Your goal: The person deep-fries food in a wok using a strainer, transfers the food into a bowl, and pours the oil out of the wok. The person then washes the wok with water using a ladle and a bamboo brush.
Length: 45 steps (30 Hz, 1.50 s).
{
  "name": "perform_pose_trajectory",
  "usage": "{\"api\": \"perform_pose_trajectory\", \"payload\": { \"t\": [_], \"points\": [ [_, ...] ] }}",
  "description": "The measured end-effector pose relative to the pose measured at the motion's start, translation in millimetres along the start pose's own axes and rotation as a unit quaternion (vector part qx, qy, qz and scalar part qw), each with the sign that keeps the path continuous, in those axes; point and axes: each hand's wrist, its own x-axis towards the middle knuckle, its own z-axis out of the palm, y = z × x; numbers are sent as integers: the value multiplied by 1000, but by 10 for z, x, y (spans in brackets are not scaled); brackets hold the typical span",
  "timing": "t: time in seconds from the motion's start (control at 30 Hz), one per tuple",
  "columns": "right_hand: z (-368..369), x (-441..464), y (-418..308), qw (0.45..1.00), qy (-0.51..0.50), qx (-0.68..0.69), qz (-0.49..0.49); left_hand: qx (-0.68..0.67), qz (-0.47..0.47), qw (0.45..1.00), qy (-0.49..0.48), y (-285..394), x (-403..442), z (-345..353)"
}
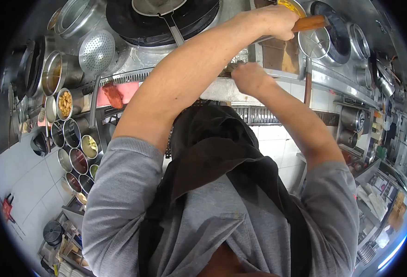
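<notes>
My left hand [284, 21] reaches across to the right, its fingers wrapped round a tool with a wooden handle [310, 23]. The handle's end sticks out to the right of the fist; a bit of metal shaft shows on the other side, and the working end is hidden behind my forearm. Just beyond the fingers is a yellow-rimmed round thing [292, 6]. Lower and nearer to my body, my right hand [250, 77] is closed at the counter's edge. Something dark and small pokes out by its fingers, too unclear to name.
A black wok [120, 27] with a strainer [159, 5] sits at the top. Left are a perforated skimmer [97, 51], a steel pot [53, 76] and several seasoning containers [79, 160]. Another wire strainer [314, 44] and a dark pan [336, 37] lie right.
</notes>
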Motion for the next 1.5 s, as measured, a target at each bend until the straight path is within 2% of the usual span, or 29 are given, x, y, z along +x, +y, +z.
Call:
{"api": "perform_pose_trajectory", "payload": {
  "t": [0.07, 0.2, 0.27, 0.33, 0.37, 0.4, 0.47, 0.6, 0.7, 0.77, 0.87, 0.93, 1.0, 1.1, 1.17, 1.27, 1.33, 1.4, 1.5],
  "points": [
    [-14, -60, 118, 992, 58, 95, 61, -50, -10, 997, 63, 126, -177, -183],
    [-90, -333, 359, 991, 71, 61, 94, -18, -36, 996, 76, 98, -135, -205],
    [96, -287, 362, 994, 82, 31, 72, -33, -85, 995, 31, 148, -152, -292],
    [232, -191, 244, 998, 43, -43, -13, -23, -78, 996, 42, 161, -122, -228],
    [272, -144, 126, 999, 27, -25, -11, -13, -72, 996, 53, 146, -108, -202],
    [274, -128, 74, 997, 59, -23, -42, -11, -73, 996, 55, 151, -110, -224],
    [247, -199, 161, 995, 87, 55, -6, -38, -90, 994, 57, 185, -147, -224],
    [128, -315, 329, 991, 130, 28, 18, -18, -88, 994, 59, 110, -192, -261],
    [124, -241, 353, 992, 33, -107, -58, -43, -73, 996, 32, 83, -211, -259],
    [327, -88, 167, 990, 1, -111, -88, 6, 5, 1000, -9, 6, -77, -74],
    [333, -15, -150, 985, -53, -79, -142, 21, 23, 998, -46, 102, -136, -61],
    [239, -39, -84, 995, 34, -37, -86, 9, 4, 1000, -15, 86, -199, -59],
    [111, -107, 171, 998, 45, 32, 1, -1, -8, 1000, -12, 59, -233, -63],
    [-117, -265, 277, 995, 94, 13, 16, -5, -9, 1000, 2, -15, -270, -123],
    [-76, -179, 299, 998, 20, -50, -25, -2, -6, 1000, 7, -16, -248, -109],
    [8, -44, 45, 996, -3, -61, -70, 10, -16, 1000, 2, 12, -226, -100],
    [28, 3, 16, 997, 25, -27, -63, 9, -26, 1000, 10, 11, -252, -92],
    [26, 4, 156, 990, 130, 47, -26, 2, -28, 1000, 14, -21, -247, -134],
    [-66, -141, 393, 986, 159, 47, 9, -29, -46, 997, 50, -110, -279, -247]
  ]
}}
